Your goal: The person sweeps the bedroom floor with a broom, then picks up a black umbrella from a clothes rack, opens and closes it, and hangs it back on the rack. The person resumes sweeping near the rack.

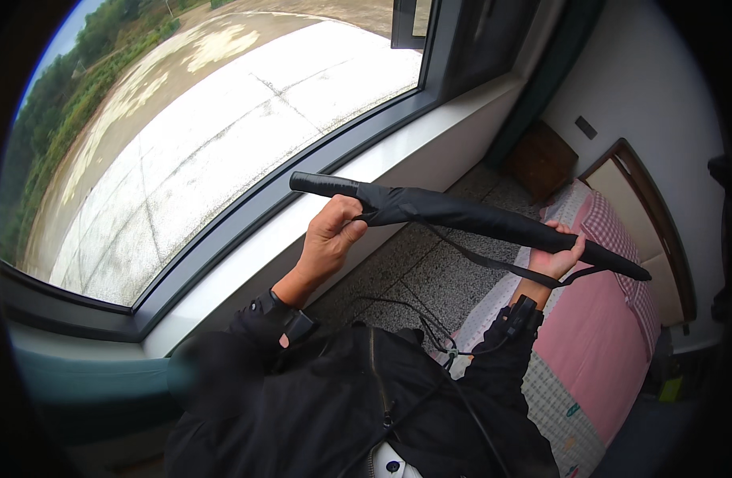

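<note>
Via head cam I see a long black umbrella-like item [493, 224], handle [324, 185] nearest the window sill [398, 147], tip [633, 269] well away from it. Hands apart: L hand [334, 229] pinches by the handle, sill side; R hand [561, 253] grips farther from the sill, twd tip. I judge the fabric sleeve [445, 209] mostly on; contents hidden. Strap [477, 256] hangs slack; can't tell what's left.

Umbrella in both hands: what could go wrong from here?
The strap loops by the right hand and could snag if that hand slides along the umbrella. The handle, beyond the left hand, overlaps the window frame in view; depth is unclear, so a swing might knock it.
</note>
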